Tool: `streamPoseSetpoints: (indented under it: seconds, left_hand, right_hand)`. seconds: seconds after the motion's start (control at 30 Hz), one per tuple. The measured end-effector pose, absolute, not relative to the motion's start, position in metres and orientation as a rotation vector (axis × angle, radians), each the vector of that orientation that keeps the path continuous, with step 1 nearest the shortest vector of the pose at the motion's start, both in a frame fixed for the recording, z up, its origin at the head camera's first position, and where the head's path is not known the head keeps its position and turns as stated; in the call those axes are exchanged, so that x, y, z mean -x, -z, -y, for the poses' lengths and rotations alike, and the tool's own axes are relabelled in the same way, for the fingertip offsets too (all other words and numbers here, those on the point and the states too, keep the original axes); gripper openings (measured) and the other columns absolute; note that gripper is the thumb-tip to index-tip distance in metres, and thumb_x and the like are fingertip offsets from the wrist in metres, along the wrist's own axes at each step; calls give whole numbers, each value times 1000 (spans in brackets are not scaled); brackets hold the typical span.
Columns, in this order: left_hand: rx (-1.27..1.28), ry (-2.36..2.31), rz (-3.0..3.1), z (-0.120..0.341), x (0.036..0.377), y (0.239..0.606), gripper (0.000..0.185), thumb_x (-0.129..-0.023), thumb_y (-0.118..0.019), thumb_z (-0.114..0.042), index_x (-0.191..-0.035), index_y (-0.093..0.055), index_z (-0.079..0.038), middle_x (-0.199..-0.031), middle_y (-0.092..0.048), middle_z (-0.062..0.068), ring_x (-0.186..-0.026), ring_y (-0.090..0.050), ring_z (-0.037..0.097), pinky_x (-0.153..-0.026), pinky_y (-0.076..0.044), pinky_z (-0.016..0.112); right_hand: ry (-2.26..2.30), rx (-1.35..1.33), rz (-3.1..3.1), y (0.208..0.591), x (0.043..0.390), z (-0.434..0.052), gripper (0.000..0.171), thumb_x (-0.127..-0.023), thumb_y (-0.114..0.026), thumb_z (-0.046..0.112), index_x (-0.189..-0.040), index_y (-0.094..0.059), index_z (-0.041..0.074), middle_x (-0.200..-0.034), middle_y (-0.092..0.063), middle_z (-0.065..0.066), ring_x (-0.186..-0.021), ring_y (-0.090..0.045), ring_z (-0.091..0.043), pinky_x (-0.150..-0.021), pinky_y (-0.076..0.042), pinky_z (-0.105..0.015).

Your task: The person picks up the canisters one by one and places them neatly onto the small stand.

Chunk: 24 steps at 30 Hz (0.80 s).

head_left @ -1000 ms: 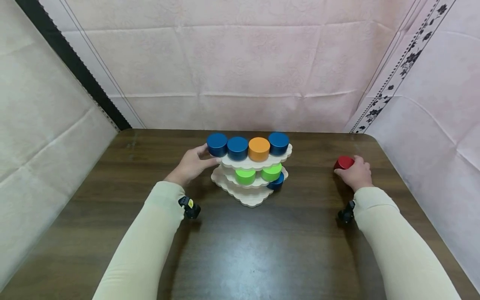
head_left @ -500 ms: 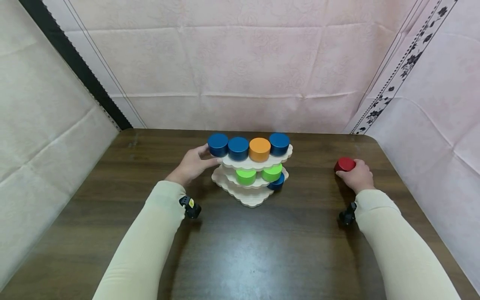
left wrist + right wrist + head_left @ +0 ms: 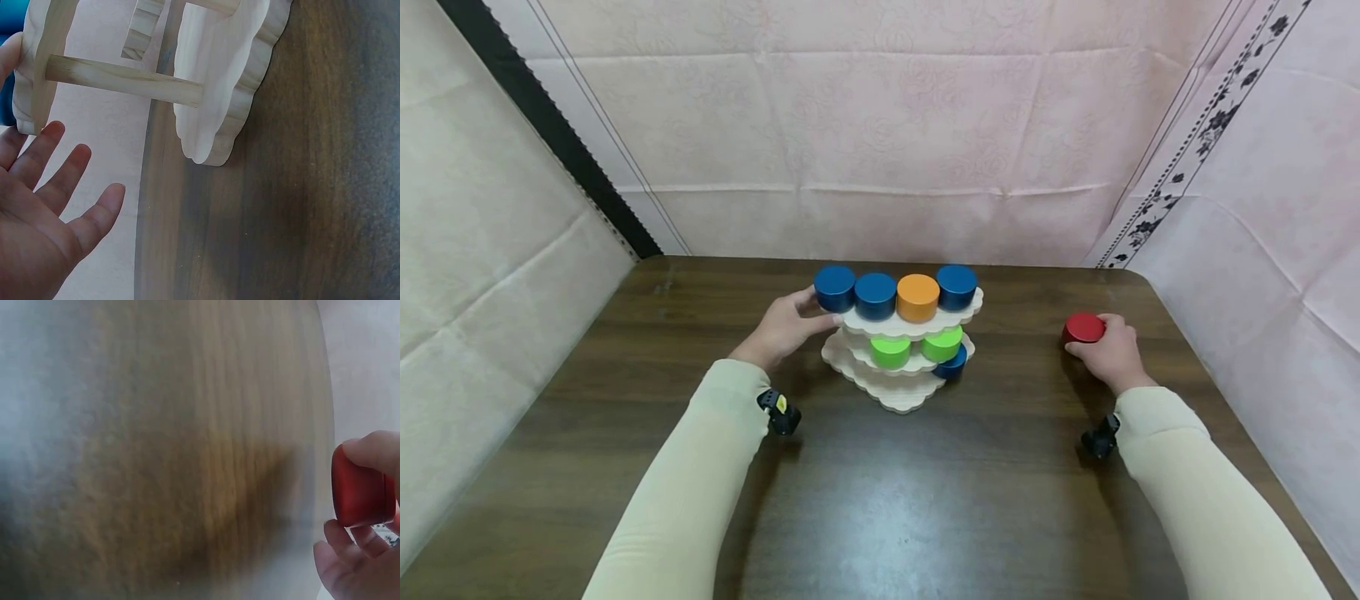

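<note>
A pale three-tier wooden stand [image 3: 895, 392] with scalloped shelves stands mid-table. On its top shelf are blue tins [image 3: 876, 297] and an orange tin [image 3: 917, 298], all small and round. My left hand [image 3: 778, 333] holds the left edge of that shelf between thumb and fingers; in the left wrist view the other fingers [image 3: 65, 178] of this hand are spread below the edge. Off to the right, my right hand [image 3: 1116, 354] pinches a small red tin [image 3: 1082, 328]. In the right wrist view the red tin [image 3: 359, 487] sits between thumb and fingers, above the tabletop.
Two green tins [image 3: 890, 353] occupy the middle shelf, and another blue tin [image 3: 951, 364] is on the bottom one. The brown wooden table [image 3: 880, 500] extends around the stand. Pale cloth [image 3: 880, 125] hangs behind and at both sides.
My right hand has shifted slightly to the left with the red tin, and its wrist has turned a little. The left hand and the stand stay put.
</note>
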<state>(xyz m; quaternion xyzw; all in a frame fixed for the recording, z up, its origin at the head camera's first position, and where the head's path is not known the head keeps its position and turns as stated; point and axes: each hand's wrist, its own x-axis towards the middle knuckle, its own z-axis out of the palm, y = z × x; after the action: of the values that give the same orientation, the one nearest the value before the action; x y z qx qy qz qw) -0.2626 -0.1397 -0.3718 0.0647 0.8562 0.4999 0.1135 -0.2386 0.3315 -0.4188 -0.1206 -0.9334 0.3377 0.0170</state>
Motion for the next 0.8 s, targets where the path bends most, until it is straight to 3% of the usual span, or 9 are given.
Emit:
streamPoseSetpoints:
  seconds: [0.37, 0.8]
  left_hand:
    - [-187, -1473, -2503, 140, 264, 373, 84, -86, -70, -45, -154, -26, -21, -150, -41, 6, -141, -31, 29, -111, -27, 59]
    - [-187, -1476, -2513, 139, 263, 372, 82, -87, -70, -43, -154, -27, -19, -148, -44, 7, -140, -33, 29, -110, -28, 59]
  right_hand:
    - [-1041, 127, 2943, 411, 224, -312, 72, -85, -70, 16, -136, -29, -17, -131, -30, -38, -121, -29, -51, -93, -42, -63]
    - [-1120, 34, 2963, 394, 198, -286, 69, -83, -72, 14, -135, -34, -10, -131, -34, -31, -120, -34, -46, -91, -47, -58]
